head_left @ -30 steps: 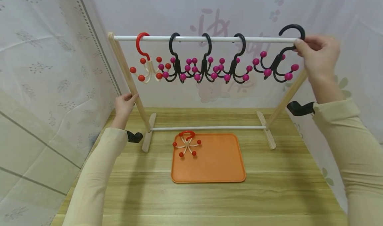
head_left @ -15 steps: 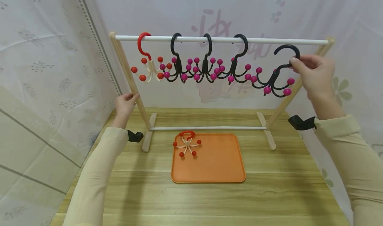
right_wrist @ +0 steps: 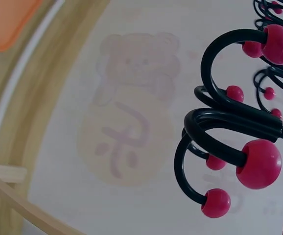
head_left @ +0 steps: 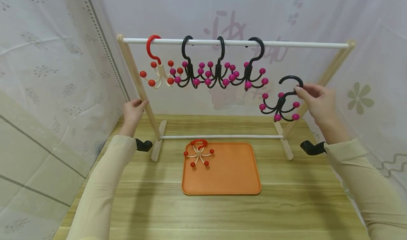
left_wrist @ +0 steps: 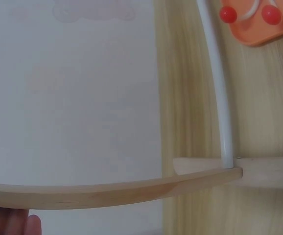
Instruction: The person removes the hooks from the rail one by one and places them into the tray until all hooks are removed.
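Black hook (head_left: pixel 281 104), glossy, its curved prongs (right_wrist: pixel 206 66) tipped with round magenta balls (head_left: pixel 295 117), is held in the air below the white rail (head_left: pixel 235 42), clear of it. The right hand (head_left: pixel 321 102) pinches its bent neck between thumb and fingers; the left hand (head_left: pixel 133 112) grips the smooth wooden post (head_left: pixel 133 70). Three matching hooks (head_left: pixel 218 70) hang beside a cream-and-red one (head_left: pixel 161 74). Below, another cream-and-red hook (head_left: pixel 198 153) lies on the round-cornered orange tray (head_left: pixel 235 173) on the wood-grained desk (head_left: pixel 222 215).
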The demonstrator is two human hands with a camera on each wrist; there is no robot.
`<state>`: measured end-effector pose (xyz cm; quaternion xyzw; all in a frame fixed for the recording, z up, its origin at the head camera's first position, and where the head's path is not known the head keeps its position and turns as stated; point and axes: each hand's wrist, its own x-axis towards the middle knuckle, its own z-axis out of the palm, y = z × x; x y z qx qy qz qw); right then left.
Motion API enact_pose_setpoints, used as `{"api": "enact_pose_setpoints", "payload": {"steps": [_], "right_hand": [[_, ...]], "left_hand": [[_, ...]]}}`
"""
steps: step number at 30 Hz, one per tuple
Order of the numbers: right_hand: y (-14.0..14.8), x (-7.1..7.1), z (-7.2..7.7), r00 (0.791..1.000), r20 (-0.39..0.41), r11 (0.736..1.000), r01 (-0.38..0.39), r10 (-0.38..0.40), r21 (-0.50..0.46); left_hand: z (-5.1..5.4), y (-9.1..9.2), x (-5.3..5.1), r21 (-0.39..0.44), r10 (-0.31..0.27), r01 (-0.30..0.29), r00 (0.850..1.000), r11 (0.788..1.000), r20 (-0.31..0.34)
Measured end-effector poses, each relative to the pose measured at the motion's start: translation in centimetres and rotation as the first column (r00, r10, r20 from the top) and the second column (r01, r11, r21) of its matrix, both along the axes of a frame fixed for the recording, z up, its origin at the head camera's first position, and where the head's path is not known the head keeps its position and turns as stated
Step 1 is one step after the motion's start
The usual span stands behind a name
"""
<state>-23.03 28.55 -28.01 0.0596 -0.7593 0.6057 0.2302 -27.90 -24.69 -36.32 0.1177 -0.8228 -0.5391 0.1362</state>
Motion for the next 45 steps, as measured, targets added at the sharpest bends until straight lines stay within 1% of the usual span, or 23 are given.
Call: {"api": "enact_pose_setpoints", "payload": {"steps": [3, 4, 7, 10, 13, 16, 21, 24, 28, 30, 33, 36, 38, 39, 40, 41, 43, 44, 45], "right_hand": [[-0.1, 0.0, -1.2, 0.999, 0.009, 0.999, -0.032, 0.032, 0.004], [-0.2, 0.1, -1.5, 0.999, 0.020, 0.999, -0.035, 0.034, 0.019], [-0.4, 0.2, -2.7, 0.998, 0.064, 0.996, -0.032, 0.027, 0.082], [-0.7, 0.5, -3.9, 0.993, 0.116, 0.986, -0.023, 0.004, 0.166], [-1.1, 0.6, -5.2, 0.988, 0.154, 0.978, -0.034, 0.002, 0.207], [-1.4, 0.6, -6.5, 0.984, 0.178, 0.978, -0.064, 0.028, 0.200], [-2.2, 0.5, -8.7, 0.974, 0.201, 0.980, -0.133, 0.102, 0.150], [-3.2, 1.0, -9.3, 0.971, 0.200, 0.976, -0.163, 0.133, 0.141], [-4.6, 1.9, -9.6, 0.969, 0.196, 0.976, -0.177, 0.150, 0.127], [-5.0, 2.0, -10.2, 0.967, 0.200, 0.976, -0.182, 0.157, 0.117], [-5.2, 1.7, -11.6, 0.958, 0.235, 0.978, -0.187, 0.161, 0.093], [-5.3, 1.2, -13.5, 0.951, 0.263, 0.978, -0.190, 0.161, 0.089], [-5.5, 0.8, -14.8, 0.950, 0.263, 0.978, -0.193, 0.167, 0.076], [-5.3, 0.2, -16.1, 0.954, 0.237, 0.978, -0.204, 0.186, 0.053], [-5.3, -0.2, -17.1, 0.952, 0.224, 0.976, -0.218, 0.207, 0.022], [-5.1, -0.9, -18.6, 0.953, 0.227, 0.978, -0.210, 0.203, 0.009], [-4.4, -2.7, -22.2, 0.955, 0.199, 0.975, -0.222, 0.220, -0.013], [-4.1, -3.7, -24.2, 0.958, 0.184, 0.975, -0.223, 0.220, -0.005], [-4.0, -4.1, -25.1, 0.955, 0.189, 0.973, -0.229, 0.228, -0.020]], "left_hand": [[0.0, 0.0, 0.0, 0.006, -0.002, 0.002, 1.000, 1.000, 0.001], [0.0, 0.0, 0.0, 0.010, -0.003, 0.003, 1.000, 1.000, 0.001], [0.0, 0.0, 0.0, 0.011, -0.009, 0.009, 1.000, 1.000, 0.000], [0.1, 0.0, 0.0, 0.012, -0.009, 0.009, 1.000, 1.000, -0.002], [0.0, 0.1, 0.0, 0.002, -0.006, 0.006, 1.000, 1.000, 0.000], [0.0, 0.1, 0.0, 0.006, -0.009, 0.009, 1.000, 1.000, -0.004], [0.0, 0.1, -0.1, 0.015, -0.022, 0.022, 1.000, 1.000, -0.006], [0.0, 0.1, -0.1, 0.011, -0.019, 0.019, 1.000, 1.000, -0.004], [0.0, 0.1, -0.1, 0.009, -0.013, 0.013, 1.000, 1.000, -0.007], [0.0, 0.1, -0.1, 0.013, -0.015, 0.015, 1.000, 1.000, -0.006], [0.1, 0.1, 0.0, 0.015, -0.020, 0.020, 1.000, 1.000, 0.002], [0.1, 0.0, 0.0, 0.019, -0.025, 0.025, 1.000, 1.000, 0.008], [0.1, 0.0, 0.0, 0.022, -0.026, 0.025, 1.000, 0.999, 0.009], [0.1, 0.0, 0.0, 0.023, -0.026, 0.026, 1.000, 0.999, 0.009], [0.1, 0.0, 0.0, 0.022, -0.025, 0.025, 1.000, 0.999, 0.009], [0.1, 0.0, 0.0, 0.019, -0.024, 0.023, 1.000, 1.000, 0.010], [0.1, 0.0, 0.0, 0.012, -0.022, 0.022, 1.000, 1.000, 0.013], [0.1, 0.0, 0.0, 0.009, -0.022, 0.022, 1.000, 1.000, 0.014], [0.2, 0.0, 0.0, 0.006, -0.021, 0.021, 1.000, 1.000, 0.016]]}}
